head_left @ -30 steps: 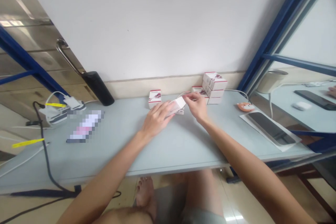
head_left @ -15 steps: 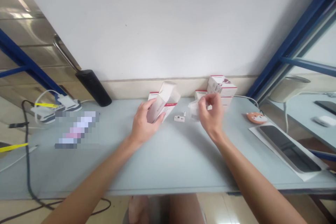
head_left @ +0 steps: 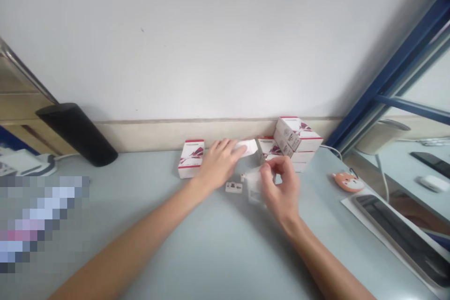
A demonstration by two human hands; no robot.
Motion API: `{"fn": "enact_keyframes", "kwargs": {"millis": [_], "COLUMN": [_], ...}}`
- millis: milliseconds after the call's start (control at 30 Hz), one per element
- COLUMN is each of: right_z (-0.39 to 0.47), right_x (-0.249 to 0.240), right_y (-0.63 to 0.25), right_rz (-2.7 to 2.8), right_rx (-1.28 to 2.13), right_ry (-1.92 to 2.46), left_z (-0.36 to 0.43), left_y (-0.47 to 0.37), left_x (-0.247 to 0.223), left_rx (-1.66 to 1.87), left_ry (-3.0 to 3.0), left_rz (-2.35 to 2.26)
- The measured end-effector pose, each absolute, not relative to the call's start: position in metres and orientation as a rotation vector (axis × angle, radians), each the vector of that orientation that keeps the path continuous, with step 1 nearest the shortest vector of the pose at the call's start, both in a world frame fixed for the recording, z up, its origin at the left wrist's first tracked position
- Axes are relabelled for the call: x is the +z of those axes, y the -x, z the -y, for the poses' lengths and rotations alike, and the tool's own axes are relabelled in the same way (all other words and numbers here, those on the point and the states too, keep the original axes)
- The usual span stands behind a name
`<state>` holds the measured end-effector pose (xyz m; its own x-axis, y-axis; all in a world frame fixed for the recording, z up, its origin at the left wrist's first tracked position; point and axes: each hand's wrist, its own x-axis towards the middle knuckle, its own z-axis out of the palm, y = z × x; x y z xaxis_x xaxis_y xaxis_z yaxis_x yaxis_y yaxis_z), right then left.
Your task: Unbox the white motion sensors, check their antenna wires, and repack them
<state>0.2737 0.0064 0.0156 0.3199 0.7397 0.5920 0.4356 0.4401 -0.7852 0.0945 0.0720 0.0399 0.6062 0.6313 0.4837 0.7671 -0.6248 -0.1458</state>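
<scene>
Since half a second ago, the white carton [head_left: 247,147] has gone from upright and tilted, left of the small parts, to low down behind them, near the wall [head_left: 176,47]. It now lies lengthwise under the left hand [head_left: 218,163], beside the front box of the stack. That hand is palm down, reaching forward and slightly right, its forearm slanting in from the lower left; its grip is closed over the carton's left end. Blur makes it hard to say whether the carton touches the desk [head_left: 197,253].

Nearer the person, the right hand [head_left: 282,188] is curled, thumb side toward the left, wrist bent, forearm rising from the lower right. Its grip pinches a crumpled clear plastic bag [head_left: 255,186], which hangs to the left of the hand.

Just left of the bag, a small white part [head_left: 234,187] lies on the desk, with a tinier white piece [head_left: 242,177] behind it.

Farther out, a red-and-white box [head_left: 191,159] stands left of the left hand. To the right is a stack of similar boxes [head_left: 302,145]. Beyond it are an orange animal-face item [head_left: 348,181] and a dark phone-like slab [head_left: 401,234] on a white sheet [head_left: 347,201]. At far left, a black cylinder [head_left: 77,133] leans.
</scene>
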Motion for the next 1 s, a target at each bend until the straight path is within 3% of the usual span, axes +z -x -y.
{"fn": "enact_keyframes", "kwargs": {"millis": [133, 300, 667, 800, 1000], "right_z": [-0.01, -0.018, -0.016, -0.004, 0.007], "right_x": [0.009, 0.002, 0.004, 0.009, 0.015], "right_y": [-0.275, -0.278, -0.281, -0.273, -0.262], "right_rz": [1.255, 1.133, 1.15, 1.13, 1.021], "right_rx": [0.289, 0.432, 0.48, 0.49, 0.835], "right_ry": [1.187, 1.173, 1.091, 1.073, 1.051], "left_z": [-0.072, -0.062, 0.023, 0.041, 0.052], "left_y": [-0.094, -0.083, -0.099, -0.117, -0.123], "left_x": [0.027, 0.022, 0.012, 0.012, 0.004], "left_rx": [-0.472, -0.698, -1.503, -1.856, -2.399], "left_ry": [2.551, 2.653, 2.635, 2.73, 3.053], "left_rz": [1.08, 1.138, 1.294, 1.593, 2.152]}}
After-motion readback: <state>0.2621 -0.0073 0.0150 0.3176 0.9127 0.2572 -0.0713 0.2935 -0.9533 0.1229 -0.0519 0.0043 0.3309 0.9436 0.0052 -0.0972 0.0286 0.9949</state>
